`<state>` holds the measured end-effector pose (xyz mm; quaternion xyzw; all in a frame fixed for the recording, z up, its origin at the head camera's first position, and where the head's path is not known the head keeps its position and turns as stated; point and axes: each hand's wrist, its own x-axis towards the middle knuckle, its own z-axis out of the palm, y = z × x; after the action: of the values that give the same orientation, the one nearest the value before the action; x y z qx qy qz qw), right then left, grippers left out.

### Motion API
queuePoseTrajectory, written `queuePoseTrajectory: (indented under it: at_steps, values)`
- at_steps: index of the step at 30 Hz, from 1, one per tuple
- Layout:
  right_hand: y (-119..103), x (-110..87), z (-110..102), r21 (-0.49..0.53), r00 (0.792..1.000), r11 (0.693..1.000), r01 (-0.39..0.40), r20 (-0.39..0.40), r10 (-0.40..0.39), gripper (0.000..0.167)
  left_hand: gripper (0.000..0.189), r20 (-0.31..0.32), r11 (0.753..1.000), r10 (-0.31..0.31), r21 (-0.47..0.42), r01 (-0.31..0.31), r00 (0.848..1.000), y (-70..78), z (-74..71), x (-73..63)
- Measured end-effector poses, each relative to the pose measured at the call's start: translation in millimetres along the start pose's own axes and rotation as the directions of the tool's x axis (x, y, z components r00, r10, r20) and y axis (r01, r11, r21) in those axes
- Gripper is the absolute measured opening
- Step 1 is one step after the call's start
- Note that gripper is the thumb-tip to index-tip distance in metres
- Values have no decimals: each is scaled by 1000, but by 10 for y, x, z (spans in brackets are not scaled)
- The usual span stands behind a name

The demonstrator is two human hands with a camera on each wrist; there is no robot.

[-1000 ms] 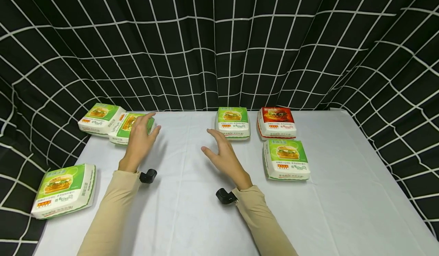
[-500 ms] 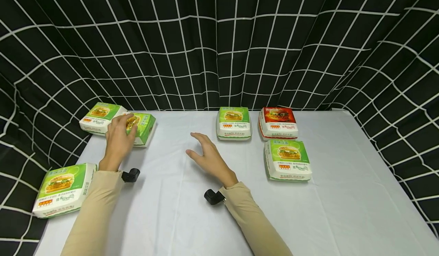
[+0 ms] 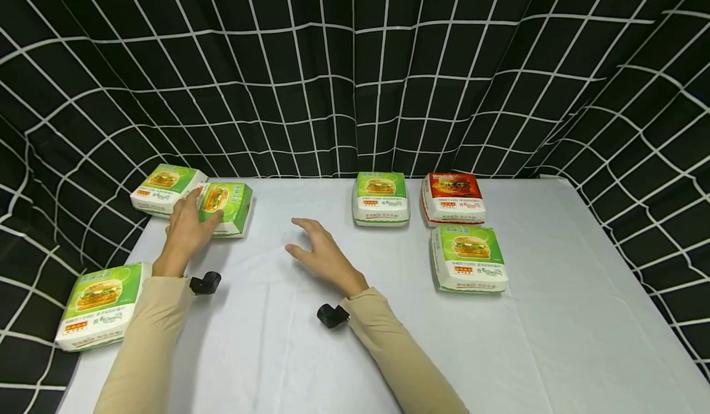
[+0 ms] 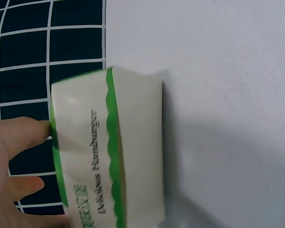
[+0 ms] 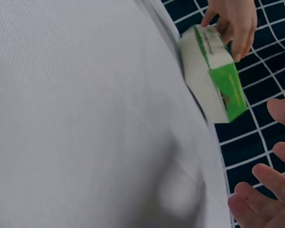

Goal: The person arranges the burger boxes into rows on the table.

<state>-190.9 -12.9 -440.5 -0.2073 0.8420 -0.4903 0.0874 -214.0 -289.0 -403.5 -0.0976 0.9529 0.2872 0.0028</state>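
In the head view, my left hand (image 3: 187,228) grips the left end of a green and white hamburger box (image 3: 230,207) at the back left. The thumb lies along its near edge, while the fingers reach between it and a second green hamburger box (image 3: 169,186) close behind on the left. The left wrist view brings the held hamburger box (image 4: 133,142) close, its lettered side showing and fingers beside it. My right hand (image 3: 324,257) hovers over the white cloth with spread fingers, holding nothing. In the right wrist view, its fingers (image 5: 270,183) are apart from the box.
Another green box (image 3: 102,300) lies at the left edge near my left sleeve. Back right stand a green box (image 3: 381,198), a red box (image 3: 453,197) and a nearer green box (image 3: 470,259). A black, white-lined curtain (image 3: 333,81) encloses the white table (image 3: 310,352).
My left hand has moved from above the hamburger box to its left end, and the box has turned. My right hand has shifted left, away from the right-hand boxes.
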Motion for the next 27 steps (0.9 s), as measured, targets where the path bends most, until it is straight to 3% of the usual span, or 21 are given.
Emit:
queuePoseTrajectory:
  at_steps: [9,19,23,27]
  values:
    - [-25,29,121,-17,999,999,36,21,-35,56,86,56,999,-4,45,1,998,73,-22,-119]
    - [-107,73,263,-38,994,997,60,98,-56,60,102,192,999,-11,48,1,981,114,-54,-209]
    - [-142,71,308,-48,990,997,60,130,-53,64,112,201,999,32,15,-36,979,95,-59,-183]
    - [-169,64,341,-51,988,997,54,146,-46,67,114,247,996,72,26,-81,966,73,-63,-155]
